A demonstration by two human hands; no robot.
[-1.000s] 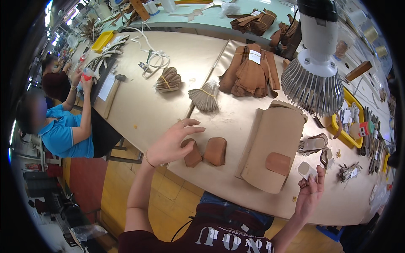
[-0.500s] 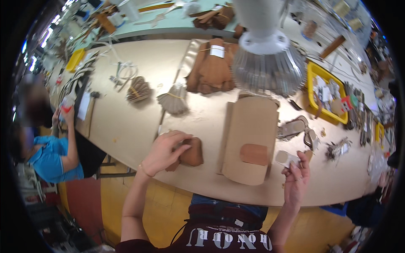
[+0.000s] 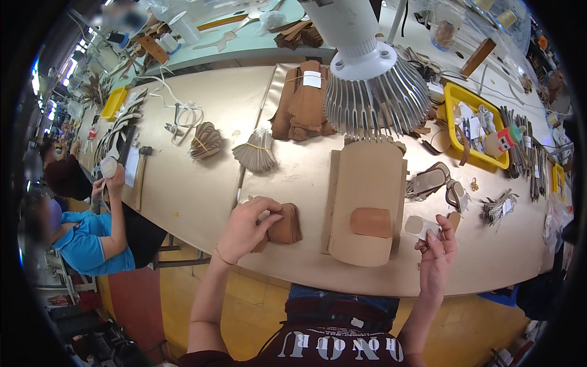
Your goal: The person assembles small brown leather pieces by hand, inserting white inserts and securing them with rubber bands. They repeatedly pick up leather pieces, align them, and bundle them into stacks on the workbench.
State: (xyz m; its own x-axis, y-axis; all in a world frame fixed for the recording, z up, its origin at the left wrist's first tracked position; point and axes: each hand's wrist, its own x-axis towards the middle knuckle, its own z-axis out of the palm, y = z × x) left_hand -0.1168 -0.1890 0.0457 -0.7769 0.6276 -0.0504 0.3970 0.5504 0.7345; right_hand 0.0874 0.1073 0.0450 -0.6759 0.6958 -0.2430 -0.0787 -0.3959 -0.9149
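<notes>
My left hand (image 3: pixel 244 226) is at the upper left edge of a small stack of brown leather pieces (image 3: pixel 288 224), fingers and thumb bent in a pinch at its corner. Part of another brown piece (image 3: pixel 260 246) shows under the hand. Between thumb and fingers of my right hand (image 3: pixel 438 248) is a small pale piece (image 3: pixel 422 227), white with a beige rounded area, raised right of a cardboard board. On that long, round-ended board (image 3: pixel 367 177) lies a flat brown leather piece (image 3: pixel 371 222) with one rounded end.
A large ribbed lamp (image 3: pixel 376 92) hangs over the table's far side. Bundled leather strips (image 3: pixel 306 104), a fanned pale bundle (image 3: pixel 255 151), sandal parts (image 3: pixel 430 180) and a yellow basket (image 3: pixel 452 131) lie around. A co-worker in blue (image 3: pixel 95 238) sits at left.
The view has shifted slightly. My left hand stays at the stack, and my right hand still holds the pale piece. The co-worker at left now holds up a pale round-ended piece.
</notes>
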